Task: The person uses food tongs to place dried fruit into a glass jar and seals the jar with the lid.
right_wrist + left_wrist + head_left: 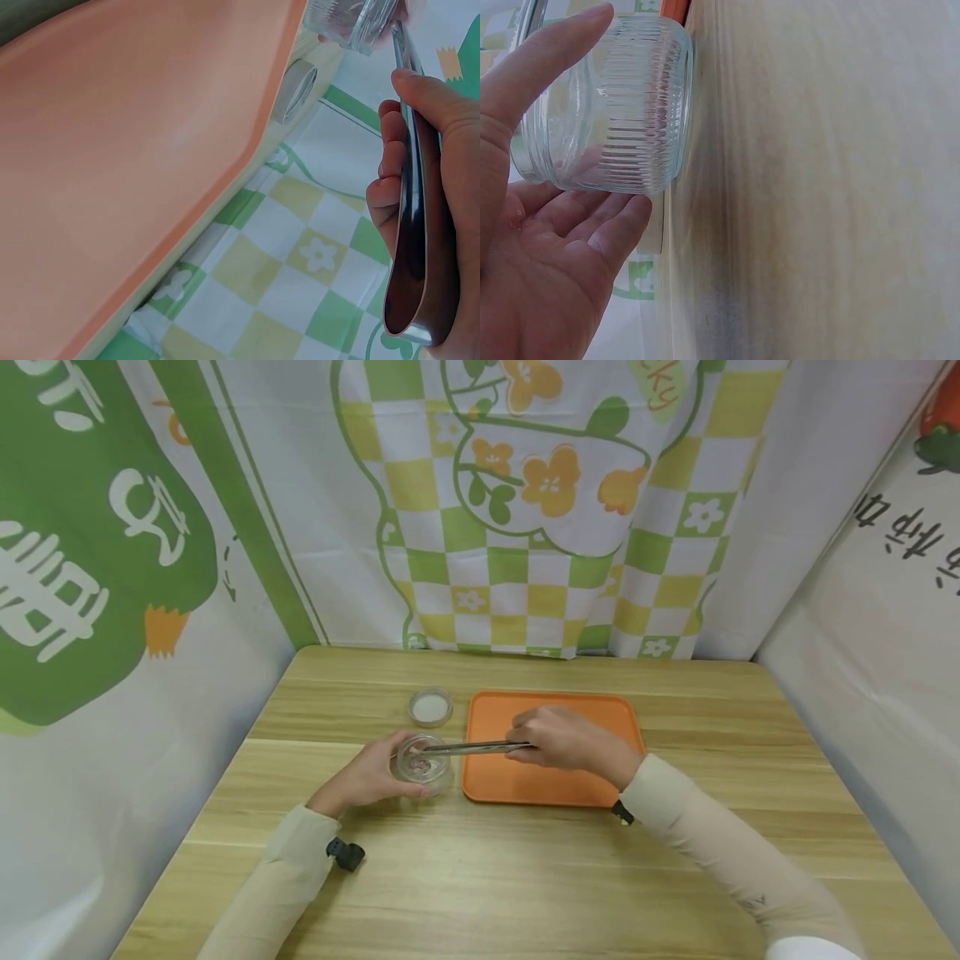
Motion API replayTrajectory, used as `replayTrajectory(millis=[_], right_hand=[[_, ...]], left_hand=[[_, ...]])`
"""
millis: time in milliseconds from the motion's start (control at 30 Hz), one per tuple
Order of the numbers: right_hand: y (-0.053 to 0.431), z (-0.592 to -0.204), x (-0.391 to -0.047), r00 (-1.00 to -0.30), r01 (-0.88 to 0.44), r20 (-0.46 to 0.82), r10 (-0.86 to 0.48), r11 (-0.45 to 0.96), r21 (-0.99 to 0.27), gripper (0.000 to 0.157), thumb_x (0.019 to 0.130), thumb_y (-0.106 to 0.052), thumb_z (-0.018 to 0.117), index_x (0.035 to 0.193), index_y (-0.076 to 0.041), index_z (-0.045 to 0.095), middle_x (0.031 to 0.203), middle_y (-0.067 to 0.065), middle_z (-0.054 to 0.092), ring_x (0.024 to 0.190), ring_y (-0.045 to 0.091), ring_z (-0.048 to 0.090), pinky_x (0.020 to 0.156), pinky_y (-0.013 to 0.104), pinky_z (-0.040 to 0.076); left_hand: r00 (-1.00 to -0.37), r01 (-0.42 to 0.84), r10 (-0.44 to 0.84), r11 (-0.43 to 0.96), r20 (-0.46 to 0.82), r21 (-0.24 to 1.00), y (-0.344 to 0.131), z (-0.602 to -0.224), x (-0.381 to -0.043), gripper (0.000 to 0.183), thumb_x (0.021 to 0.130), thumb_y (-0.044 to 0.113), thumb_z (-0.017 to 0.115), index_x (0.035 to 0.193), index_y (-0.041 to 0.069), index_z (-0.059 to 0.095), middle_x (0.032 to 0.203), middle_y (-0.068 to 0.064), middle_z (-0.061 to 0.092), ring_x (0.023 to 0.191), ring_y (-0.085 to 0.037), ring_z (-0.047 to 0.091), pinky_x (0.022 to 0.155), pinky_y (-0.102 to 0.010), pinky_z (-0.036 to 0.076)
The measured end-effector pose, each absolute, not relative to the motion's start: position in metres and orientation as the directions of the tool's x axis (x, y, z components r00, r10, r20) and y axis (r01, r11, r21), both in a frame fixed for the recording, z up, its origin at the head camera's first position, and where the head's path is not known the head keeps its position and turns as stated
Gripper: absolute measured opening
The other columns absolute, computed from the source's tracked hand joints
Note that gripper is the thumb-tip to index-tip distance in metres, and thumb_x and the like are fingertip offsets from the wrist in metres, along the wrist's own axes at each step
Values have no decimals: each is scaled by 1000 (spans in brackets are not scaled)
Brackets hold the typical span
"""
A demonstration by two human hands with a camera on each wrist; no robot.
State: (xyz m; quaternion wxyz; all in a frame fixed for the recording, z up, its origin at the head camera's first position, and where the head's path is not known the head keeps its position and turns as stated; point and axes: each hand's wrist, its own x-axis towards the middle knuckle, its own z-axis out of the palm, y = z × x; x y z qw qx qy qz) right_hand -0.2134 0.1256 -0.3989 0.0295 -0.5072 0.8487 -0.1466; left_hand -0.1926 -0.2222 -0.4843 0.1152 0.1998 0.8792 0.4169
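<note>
My left hand point(367, 777) holds a clear glass jar point(442, 778) on the table, thumb on the near side and fingers on the far side. In the left wrist view the ribbed jar point(634, 105) shows a faint brownish-pink content near its base, too blurred to name. With my right hand point(558, 739) I grip metal tongs point(480, 747) above the tray, and their tips reach into the jar's open mouth. The right wrist view shows the tongs point(414, 225) squeezed nearly together between thumb and fingers. Whether the tips hold anything cannot be made out.
An orange tray point(495, 785) lies flat just right of the jar, under my right hand. Behind the jar rests a round, clear-rimmed lid point(431, 707). Printed curtains point(547, 568) hang along the back edge of the wooden table point(525, 877).
</note>
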Motion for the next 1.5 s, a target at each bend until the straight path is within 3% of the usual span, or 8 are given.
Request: replayTrajectory(millis=[267, 633, 1000, 1500], right_hand=[[124, -402, -215, -483, -862, 92, -871, 455, -221, 20, 104, -23, 70, 86, -13, 69, 74, -4, 53, 59, 0, 40, 56, 16, 38], [147, -400, -213, -526, -846, 107, -844, 506, -168, 22, 100, -32, 74, 94, -11, 72, 78, -1, 58, 61, 2, 48, 56, 17, 44], [187, -394, -208, -570, -819, 185, -801, 536, -205, 22, 95, -26, 81, 103, -6, 77, 79, 2, 62, 63, 1, 47, 55, 19, 43], [253, -390, -200, -619, -785, 262, -740, 588, -194, 20, 89, -19, 87, 82, -14, 68, 67, -9, 47, 60, -3, 33, 53, 19, 35]], left_hand=[[-889, 272, 458, 576, -29, 771, -222, -484, -192, 92, 79, 36, 95, 153, 9, 48, 139, -14, 65, 130, -35, 63, 110, -56, 50], [-889, 276, 457, 570, -19, 774, -223, -485, -193, 92, 78, 36, 96, 152, 8, 49, 138, -13, 66, 130, -34, 63, 111, -57, 49], [-888, 288, 460, 565, -6, 773, -224, -486, -193, 91, 77, 36, 96, 152, 12, 50, 142, -12, 65, 135, -35, 61, 115, -58, 46], [-889, 289, 457, 573, -7, 767, -224, -487, -193, 92, 76, 36, 97, 152, 13, 51, 141, -10, 65, 133, -31, 61, 114, -55, 47]])
